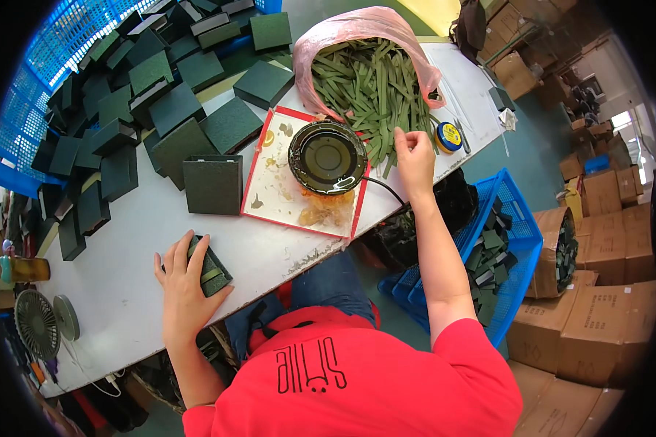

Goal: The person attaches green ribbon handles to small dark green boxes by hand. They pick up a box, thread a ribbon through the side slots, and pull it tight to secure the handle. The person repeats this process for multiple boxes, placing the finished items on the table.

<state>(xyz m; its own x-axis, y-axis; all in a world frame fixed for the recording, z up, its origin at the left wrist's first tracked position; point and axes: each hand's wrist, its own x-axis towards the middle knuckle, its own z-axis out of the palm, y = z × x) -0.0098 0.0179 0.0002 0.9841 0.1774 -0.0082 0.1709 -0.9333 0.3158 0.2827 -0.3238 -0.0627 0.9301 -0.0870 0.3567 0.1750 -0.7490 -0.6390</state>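
Note:
My left hand (184,285) is closed around a small dark green box (215,264) on the table, with a lighter green ribbon strip (211,275) lying across it. My right hand (415,158) is raised at the right edge of the ribbon pile, fingers bent together in a pinch; whatever they hold, if anything, cannot be made out. Many cut green ribbon strips (372,87) fill an open pink plastic bag (313,44). Between my hands, a round black pot (326,154) of dark liquid stands on a stained white board with a red rim (270,186).
Dark green boxes (175,109) are heaped at the far left, by blue crates (62,44). A small round yellow-and-blue tin (448,136) sits right of my right hand. A black cord (386,186) leaves the pot. A blue crate (521,226) stands below the table's right edge.

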